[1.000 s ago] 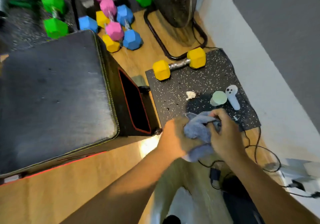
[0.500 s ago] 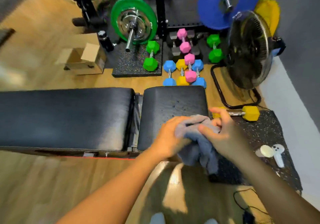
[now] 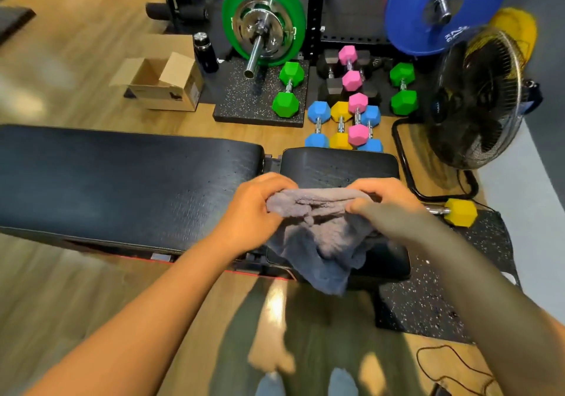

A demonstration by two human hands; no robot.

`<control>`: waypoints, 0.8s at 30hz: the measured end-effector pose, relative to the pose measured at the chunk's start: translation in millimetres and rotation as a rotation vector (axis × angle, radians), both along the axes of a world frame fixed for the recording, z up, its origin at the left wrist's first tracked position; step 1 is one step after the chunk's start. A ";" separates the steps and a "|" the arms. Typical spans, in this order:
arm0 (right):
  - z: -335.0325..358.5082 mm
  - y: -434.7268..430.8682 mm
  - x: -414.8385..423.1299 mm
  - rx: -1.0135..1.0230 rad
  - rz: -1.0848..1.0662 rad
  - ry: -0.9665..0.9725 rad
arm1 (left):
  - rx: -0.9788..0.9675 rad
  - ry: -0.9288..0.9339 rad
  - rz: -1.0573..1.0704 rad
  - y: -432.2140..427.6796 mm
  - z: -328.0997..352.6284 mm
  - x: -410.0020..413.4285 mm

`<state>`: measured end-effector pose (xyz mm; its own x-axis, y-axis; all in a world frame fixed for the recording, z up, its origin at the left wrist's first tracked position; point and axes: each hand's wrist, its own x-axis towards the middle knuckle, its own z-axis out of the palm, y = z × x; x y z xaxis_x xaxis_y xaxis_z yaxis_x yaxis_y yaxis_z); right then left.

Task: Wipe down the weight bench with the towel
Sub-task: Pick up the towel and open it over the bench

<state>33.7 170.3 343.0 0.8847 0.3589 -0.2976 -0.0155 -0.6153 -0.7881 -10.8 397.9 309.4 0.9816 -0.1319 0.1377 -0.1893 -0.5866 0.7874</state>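
Observation:
A black padded weight bench (image 3: 122, 181) stretches across the middle of the view, a long back pad on the left and a shorter seat pad (image 3: 336, 165) on the right. I hold a grey towel (image 3: 324, 236) above the seat pad with both hands. My left hand (image 3: 253, 212) grips its left end and my right hand (image 3: 388, 209) grips its right end. The towel is stretched between them and its loose part hangs down over the seat pad's near edge.
Behind the bench lie coloured hex dumbbells (image 3: 345, 120), a green plate on a barbell (image 3: 263, 25), a blue plate (image 3: 443, 7) and a cardboard box (image 3: 162, 83). A black floor fan (image 3: 477, 102) stands at the right, with a yellow dumbbell (image 3: 458, 212) on a speckled mat.
The view swung up from the floor mat to the bench. My hands carried the bunched towel over the seat pad and pulled it out wider between them.

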 end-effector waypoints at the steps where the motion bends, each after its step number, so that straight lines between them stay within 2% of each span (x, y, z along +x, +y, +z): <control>1: 1.2 1.8 1.2 0.021 0.009 -0.002 | 0.084 0.015 -0.039 3.5 5.2 -0.3; 4: -1.2 6.9 2.6 0.090 -0.023 -0.058 | 0.455 0.080 -0.107 11.4 13.0 2.6; 6: 0.0 9.0 2.9 0.207 -0.086 -0.112 | 0.515 0.013 -0.101 17.9 15.0 6.6; 8: 3.9 6.8 7.2 0.270 -0.116 -0.179 | 0.375 0.037 -0.104 23.8 17.5 10.3; 11: 12.2 2.2 17.9 0.203 -0.051 -0.339 | 0.117 0.052 -0.095 26.5 25.2 22.6; 16: 30.9 -4.5 35.6 0.205 -0.175 -0.570 | -0.056 0.027 -0.054 4.8 39.4 56.9; 18: 32.1 1.8 30.5 0.193 -0.065 -0.411 | -0.133 0.090 -0.031 -9.3 40.9 65.6; 20: 21.1 10.8 21.1 0.055 0.072 -0.226 | -0.222 0.138 -0.043 -23.3 43.1 68.5; 22: 5.2 11.8 20.2 -0.061 0.035 -0.257 | -0.242 0.108 -0.090 -30.9 46.4 69.5; 24: 6.4 1.5 28.8 -0.011 -0.081 -0.327 | -0.199 0.095 -0.141 -28.9 50.7 72.7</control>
